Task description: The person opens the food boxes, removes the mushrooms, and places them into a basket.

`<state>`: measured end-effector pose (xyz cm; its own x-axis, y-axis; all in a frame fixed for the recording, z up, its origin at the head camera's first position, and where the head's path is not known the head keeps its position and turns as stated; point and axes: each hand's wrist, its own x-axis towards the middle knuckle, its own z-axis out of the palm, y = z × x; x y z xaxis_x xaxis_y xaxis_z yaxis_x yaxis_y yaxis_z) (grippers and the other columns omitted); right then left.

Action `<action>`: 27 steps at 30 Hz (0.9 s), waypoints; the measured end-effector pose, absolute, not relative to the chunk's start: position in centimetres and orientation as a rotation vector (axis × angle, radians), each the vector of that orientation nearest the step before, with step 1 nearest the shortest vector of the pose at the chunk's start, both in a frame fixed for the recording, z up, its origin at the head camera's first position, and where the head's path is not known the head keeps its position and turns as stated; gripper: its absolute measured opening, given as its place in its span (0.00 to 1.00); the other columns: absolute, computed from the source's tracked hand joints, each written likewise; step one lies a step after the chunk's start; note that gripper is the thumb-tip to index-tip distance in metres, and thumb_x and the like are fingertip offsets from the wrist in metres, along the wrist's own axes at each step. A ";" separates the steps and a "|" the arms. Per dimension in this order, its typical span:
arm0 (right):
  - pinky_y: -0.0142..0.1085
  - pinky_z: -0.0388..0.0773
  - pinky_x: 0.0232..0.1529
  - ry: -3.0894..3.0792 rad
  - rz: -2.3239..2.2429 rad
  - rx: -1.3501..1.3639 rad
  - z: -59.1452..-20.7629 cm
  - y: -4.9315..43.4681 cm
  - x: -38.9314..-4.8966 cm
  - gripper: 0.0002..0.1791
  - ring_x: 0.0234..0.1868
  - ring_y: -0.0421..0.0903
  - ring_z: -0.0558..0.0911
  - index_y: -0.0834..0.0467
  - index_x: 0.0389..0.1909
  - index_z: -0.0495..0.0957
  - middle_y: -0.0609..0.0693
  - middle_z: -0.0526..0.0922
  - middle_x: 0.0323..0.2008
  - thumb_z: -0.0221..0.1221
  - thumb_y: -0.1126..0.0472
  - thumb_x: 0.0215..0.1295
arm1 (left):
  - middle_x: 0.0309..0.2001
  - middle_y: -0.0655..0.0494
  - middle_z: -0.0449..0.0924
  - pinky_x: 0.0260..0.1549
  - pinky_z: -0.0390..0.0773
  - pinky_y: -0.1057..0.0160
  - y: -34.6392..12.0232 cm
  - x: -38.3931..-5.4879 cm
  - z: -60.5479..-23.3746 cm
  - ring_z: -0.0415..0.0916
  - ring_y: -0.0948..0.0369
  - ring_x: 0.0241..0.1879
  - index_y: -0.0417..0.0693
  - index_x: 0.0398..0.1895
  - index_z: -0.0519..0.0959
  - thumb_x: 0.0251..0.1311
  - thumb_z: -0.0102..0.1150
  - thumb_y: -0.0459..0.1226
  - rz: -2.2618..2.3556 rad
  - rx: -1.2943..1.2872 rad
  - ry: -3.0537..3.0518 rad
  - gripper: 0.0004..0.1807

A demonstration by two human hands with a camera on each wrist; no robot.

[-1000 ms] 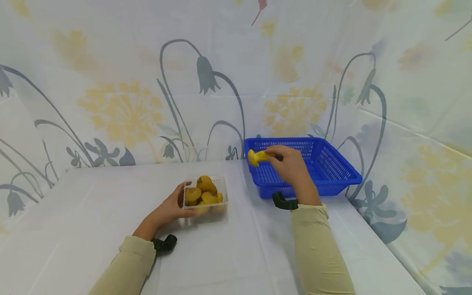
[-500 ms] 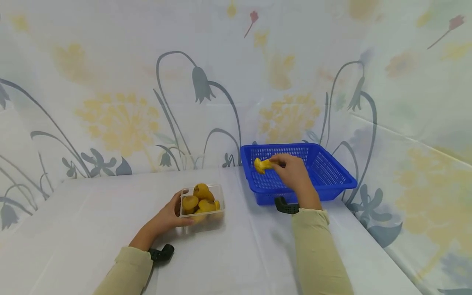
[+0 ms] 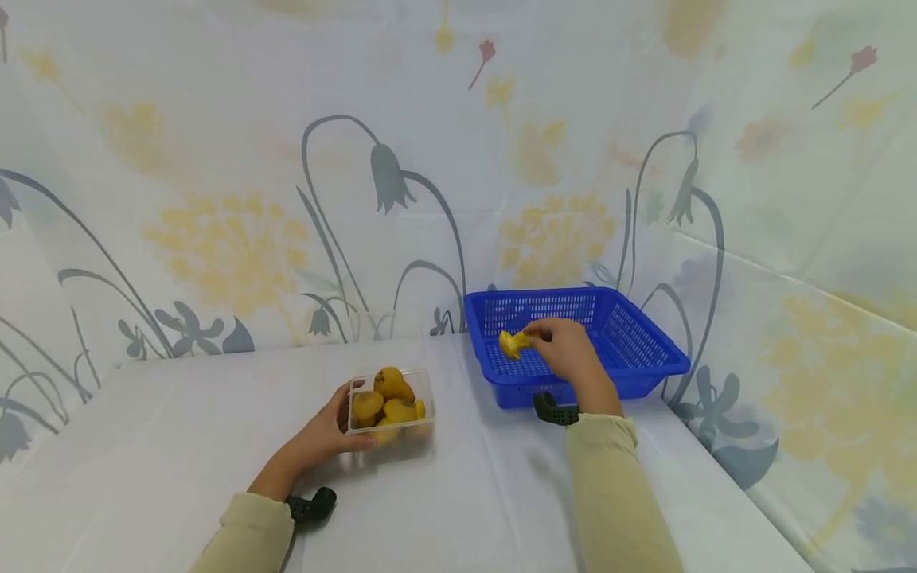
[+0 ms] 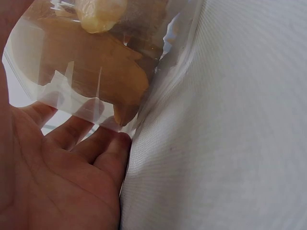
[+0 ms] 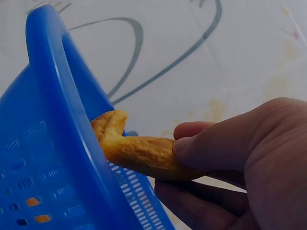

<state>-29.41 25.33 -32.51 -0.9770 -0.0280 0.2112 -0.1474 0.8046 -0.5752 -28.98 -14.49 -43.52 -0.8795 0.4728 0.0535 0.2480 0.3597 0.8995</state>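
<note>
- Standing on the counter point(image 3: 179, 446), the blue basket point(image 3: 516, 395) lies under the right hand point(image 3: 571, 354).
- Clear container point(image 3: 394, 427) of yellow mushrooms point(image 3: 392, 385): the left hand point(image 3: 325, 434) grips its side — best kept steady.
- Held mushroom point(image 3: 513, 344): right fingers point(image 5: 192, 206) pinch its stem over the basket — a light pinch should do; it sits farther from the left rim than a second ago.

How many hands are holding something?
2. The left hand grips the clear box; the right hand pinches a yellow mushroom-shaped piece by the blue basket.
</note>
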 end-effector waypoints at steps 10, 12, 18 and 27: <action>0.48 0.79 0.52 -2.880 0.856 0.128 -33.0 25.4 -29.3 0.15 0.54 0.54 0.79 0.55 0.55 0.80 0.56 0.81 0.56 0.51 0.60 0.73 | 0.75 0.35 0.47 0.70 0.54 0.42 -14.4 -28.6 -43.5 0.48 0.41 0.74 0.47 0.76 0.42 0.50 0.72 0.45 1.521 0.619 2.402 0.58; 0.48 0.79 0.52 -2.882 0.855 0.126 -33.0 25.4 -29.3 0.15 0.54 0.54 0.79 0.56 0.54 0.80 0.56 0.81 0.55 0.52 0.60 0.73 | 0.75 0.35 0.48 0.70 0.55 0.42 -14.4 -28.6 -43.5 0.49 0.41 0.74 0.47 0.76 0.42 0.50 0.72 0.45 1.522 0.612 2.400 0.58; 0.39 0.76 0.33 -2.889 0.819 0.147 -33.0 25.6 -29.4 0.15 0.31 0.47 0.78 0.53 0.54 0.81 0.57 0.81 0.55 0.50 0.63 0.72 | 0.75 0.35 0.49 0.70 0.55 0.42 -14.4 -28.6 -43.5 0.50 0.41 0.74 0.48 0.76 0.42 0.49 0.72 0.44 1.528 0.615 2.399 0.58; 0.38 0.71 0.34 -2.894 0.818 0.183 -32.6 25.3 -29.5 0.16 0.22 0.42 0.69 0.51 0.56 0.79 0.57 0.77 0.60 0.49 0.61 0.73 | 0.75 0.36 0.49 0.70 0.55 0.43 -14.4 -28.8 -43.3 0.49 0.42 0.75 0.50 0.76 0.42 0.49 0.72 0.45 1.514 0.597 2.415 0.58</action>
<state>-29.46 25.33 -32.62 -0.9844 -0.0813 0.1559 -0.1509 0.8459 -0.5116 -28.77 -14.35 -43.27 -0.8907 0.4541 0.0214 0.2171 0.3836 0.8976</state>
